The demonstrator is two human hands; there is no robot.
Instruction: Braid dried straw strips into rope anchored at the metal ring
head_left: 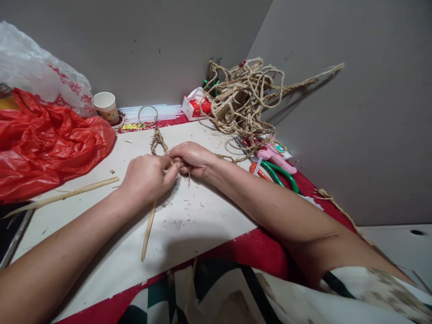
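Observation:
Above the white board (202,216), my left hand (148,176) and my right hand (191,158) meet with their fingertips pinched together on plant fibre. A small looped piece of braided fibre (158,140) rises just beyond my fingers. Below my left hand a flat, pale strip (148,231) hangs down toward the near edge. The exact spot between my fingertips is mostly hidden. From behind my right wrist a thin braided cord (232,159) runs right toward a big tangled heap of braided cord (241,96).
Left: red plastic bag (50,144), clear bag (40,67), loose strip (77,191). Back: paper cup (106,108), clear sticks (168,111), ring (147,115), tissue box (196,105). Right: pink glue gun (276,157), green-handled scissors (280,175). Grey walls stand behind and right.

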